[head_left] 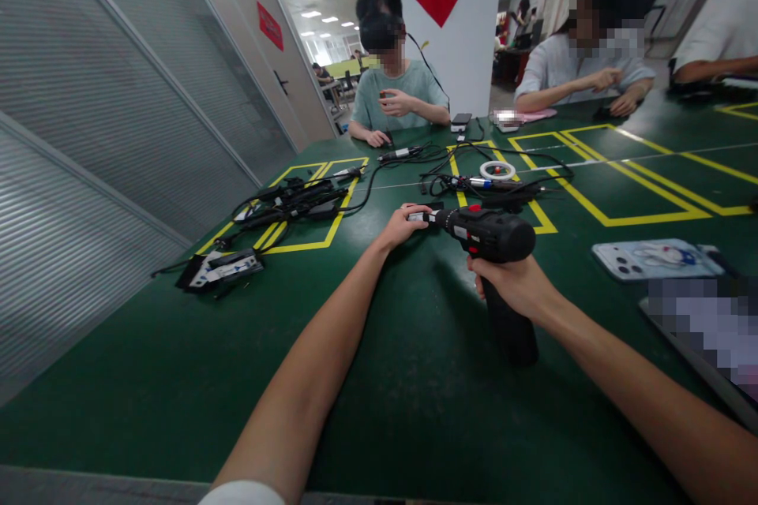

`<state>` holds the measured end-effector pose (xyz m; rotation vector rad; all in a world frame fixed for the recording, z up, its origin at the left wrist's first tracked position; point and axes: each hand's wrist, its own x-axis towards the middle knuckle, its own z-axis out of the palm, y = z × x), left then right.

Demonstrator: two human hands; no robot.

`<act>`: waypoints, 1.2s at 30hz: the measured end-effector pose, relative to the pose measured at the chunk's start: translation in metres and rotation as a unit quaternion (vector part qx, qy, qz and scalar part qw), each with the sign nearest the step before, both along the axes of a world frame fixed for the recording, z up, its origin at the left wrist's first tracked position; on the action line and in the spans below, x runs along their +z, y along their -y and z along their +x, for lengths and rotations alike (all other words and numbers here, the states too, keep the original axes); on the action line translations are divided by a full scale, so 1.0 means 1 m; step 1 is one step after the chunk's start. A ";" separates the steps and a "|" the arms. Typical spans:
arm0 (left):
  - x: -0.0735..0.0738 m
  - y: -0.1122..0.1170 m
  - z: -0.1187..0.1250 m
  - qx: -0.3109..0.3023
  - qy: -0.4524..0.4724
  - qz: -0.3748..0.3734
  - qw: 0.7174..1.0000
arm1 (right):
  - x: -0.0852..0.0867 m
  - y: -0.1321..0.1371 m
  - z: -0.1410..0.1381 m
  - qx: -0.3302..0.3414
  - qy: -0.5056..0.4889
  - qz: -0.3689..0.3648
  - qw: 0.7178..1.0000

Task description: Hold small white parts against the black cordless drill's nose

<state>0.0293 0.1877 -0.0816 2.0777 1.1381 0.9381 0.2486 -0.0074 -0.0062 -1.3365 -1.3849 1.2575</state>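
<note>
My right hand (521,284) is wrapped round the grip of a black cordless drill (489,233) with red details. Its chuck points left, toward my left hand (403,226). Under the fingers of that hand is a small black-and-silver part (422,216) on the green table (403,379). The drill's tip reaches this part, though whether the bit touches it I cannot tell. What the part is does not show clearly, since my fingers cover some of it.
Black cables and adapters (302,201) lie at the left, near metal-and-black pieces (222,268). Beyond the drill are a white ring (497,170) and more cables (474,185). A phone (657,259) and a dark-edged device (704,355) lie at right. People sit across the table.
</note>
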 end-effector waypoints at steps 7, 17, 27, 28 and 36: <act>0.002 0.003 0.001 0.003 -0.004 0.001 1.000 | -0.002 0.000 0.001 0.003 0.002 0.003 1.000; 0.002 0.002 0.001 0.000 -0.009 0.012 1.000 | 0.002 0.001 0.000 0.006 0.009 -0.008 1.000; 0.002 0.002 0.001 0.001 -0.008 0.007 1.000 | 0.002 0.001 -0.001 0.006 0.008 0.004 1.000; 0.002 0.002 0.001 0.002 -0.008 0.005 1.000 | 0.003 0.001 -0.001 0.007 0.009 0.007 1.000; 0.004 0.004 0.002 0.009 -0.003 -0.006 1.000 | 0.003 0.002 -0.001 0.000 0.008 0.001 1.000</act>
